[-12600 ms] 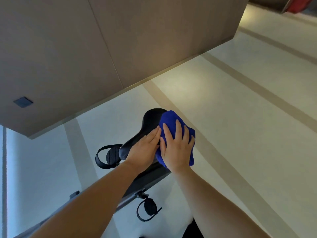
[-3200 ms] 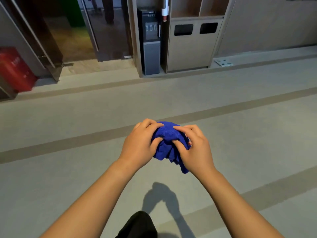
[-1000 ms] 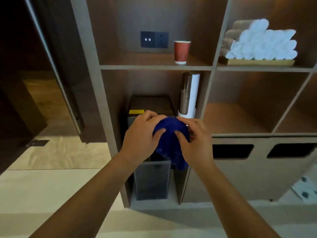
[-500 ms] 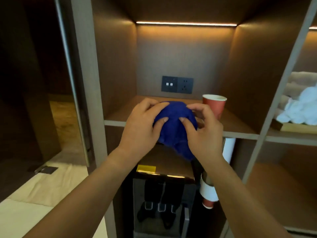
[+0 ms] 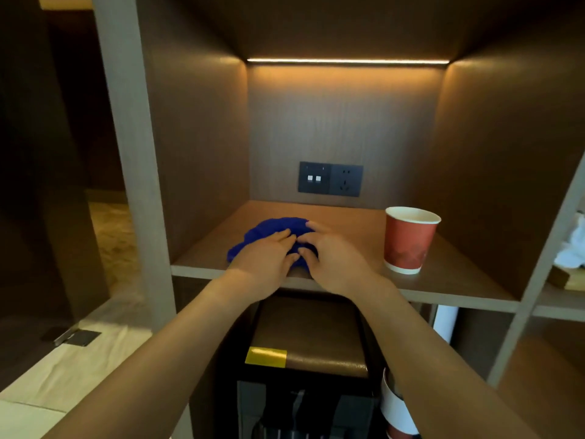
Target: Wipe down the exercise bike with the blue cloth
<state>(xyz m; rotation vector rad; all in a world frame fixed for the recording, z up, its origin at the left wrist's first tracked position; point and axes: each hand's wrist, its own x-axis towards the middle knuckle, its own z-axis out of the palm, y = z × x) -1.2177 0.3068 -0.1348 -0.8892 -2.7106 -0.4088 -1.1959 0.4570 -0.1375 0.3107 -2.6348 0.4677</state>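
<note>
Indoors, lit wooden shelf (image 5: 351,224), blue cloth (image 5: 272,227), red cup (image 5: 408,242)

Two hands are showing, a left hand (image 5: 262,253) and a right hand (image 5: 332,261); one cloth (image 5: 278,226), one cup (image 5: 408,240), one switch (image 5: 314,178) and one socket (image 5: 345,182) are sharing one shelf (image 5: 449,282).

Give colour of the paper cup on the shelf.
The cup is red with a white rim; head view.
</note>
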